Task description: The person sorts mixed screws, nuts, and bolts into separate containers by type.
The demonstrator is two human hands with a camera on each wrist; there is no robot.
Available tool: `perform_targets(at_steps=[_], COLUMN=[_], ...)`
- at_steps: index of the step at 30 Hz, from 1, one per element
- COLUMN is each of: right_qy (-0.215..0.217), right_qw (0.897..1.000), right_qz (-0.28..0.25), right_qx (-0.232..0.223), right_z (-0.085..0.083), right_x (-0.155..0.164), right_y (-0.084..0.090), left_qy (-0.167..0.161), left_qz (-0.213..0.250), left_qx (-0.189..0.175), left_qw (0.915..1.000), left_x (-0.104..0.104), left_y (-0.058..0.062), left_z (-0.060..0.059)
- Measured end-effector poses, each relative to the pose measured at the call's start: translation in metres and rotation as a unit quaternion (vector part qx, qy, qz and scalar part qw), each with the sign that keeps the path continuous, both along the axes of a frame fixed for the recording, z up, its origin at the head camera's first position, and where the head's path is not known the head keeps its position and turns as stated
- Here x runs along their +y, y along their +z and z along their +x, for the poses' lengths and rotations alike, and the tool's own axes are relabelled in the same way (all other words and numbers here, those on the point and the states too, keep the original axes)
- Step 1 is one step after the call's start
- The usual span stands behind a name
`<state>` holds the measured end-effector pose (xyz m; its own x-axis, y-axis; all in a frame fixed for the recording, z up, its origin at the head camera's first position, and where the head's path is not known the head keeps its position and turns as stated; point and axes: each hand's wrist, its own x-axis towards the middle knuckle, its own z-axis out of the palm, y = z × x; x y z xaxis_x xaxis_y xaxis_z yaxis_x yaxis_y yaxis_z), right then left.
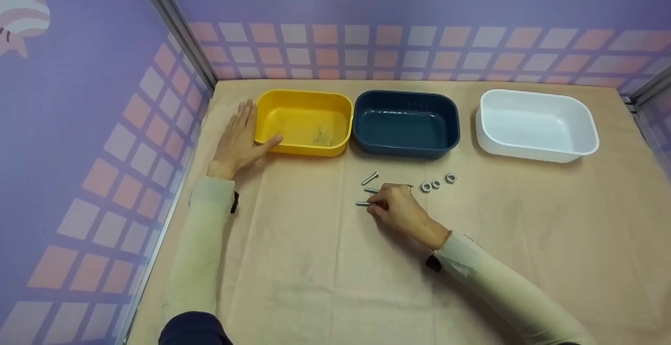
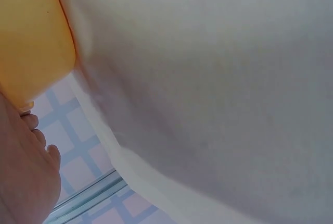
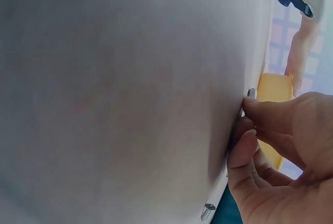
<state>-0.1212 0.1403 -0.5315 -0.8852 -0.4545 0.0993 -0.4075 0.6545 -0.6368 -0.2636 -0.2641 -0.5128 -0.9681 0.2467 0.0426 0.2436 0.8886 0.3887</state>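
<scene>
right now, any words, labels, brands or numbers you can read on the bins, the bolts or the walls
No readable text in any view.
yellow bin: faint scribble-like marks on its floor, not legible as writing.
dark blue bin: faint marks near the back rim, too small to read.
white bin: none visible.
bolts and nuts: too small to show any stamp.
walls: grid pattern only.

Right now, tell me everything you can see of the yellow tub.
The yellow tub is a shallow, rounded-rectangle bin that looks like glossy plastic. It sits upright on the tan cloth, leftmost in a row of three, close beside the dark blue tub. A few thin, small items lie on its floor, too small to identify. The left hand rests flat beside it, thumb against its near-left wall.
</scene>
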Motion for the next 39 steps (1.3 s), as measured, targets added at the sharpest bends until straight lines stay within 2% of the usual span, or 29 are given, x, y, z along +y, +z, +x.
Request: perform_targets(at_steps=[12,18,21,25,29,39], right_qy=[0.009,0.013,0.018,0.022,0.019,0.034], right_qw=[1.0,0.999,0.999,0.998,0.998,0.998], right_qz=[-0.027,-0.039,-0.047,-0.054,-0.048,-0.052], right_qx=[-0.001,-0.001,0.012,0.027,0.021,0.023], right_z=[-0.001,-0.004,-0.008,-0.017,-0.029,-0.061], right_x=[-0.003,-0.006,-0.008,-0.012,-0.019,-0.046], right_y=[0.001,0.009,0.015,0.025,0.037,0.059], left_qy=[-0.005,-0.009,-0.011,-0.014,-0.019,-0.016], left_qz=[0.005,-0.012,-0.018,-0.03,-0.043,-0.06], left_qx=[0.036,0.048,0.044,0.038,0.032,0.019], left_qw=[0.9993,0.9988,0.9988,0.9987,0.9984,0.9979], left_x=[-0.004,-0.005,-0.004,-0.001,0.002,0.001], left_y=[-0.008,-0.009,-0.007,-0.002,0.003,0.004], left_z=[0.005,0.008,0.007,0.002,-0.002,-0.002])
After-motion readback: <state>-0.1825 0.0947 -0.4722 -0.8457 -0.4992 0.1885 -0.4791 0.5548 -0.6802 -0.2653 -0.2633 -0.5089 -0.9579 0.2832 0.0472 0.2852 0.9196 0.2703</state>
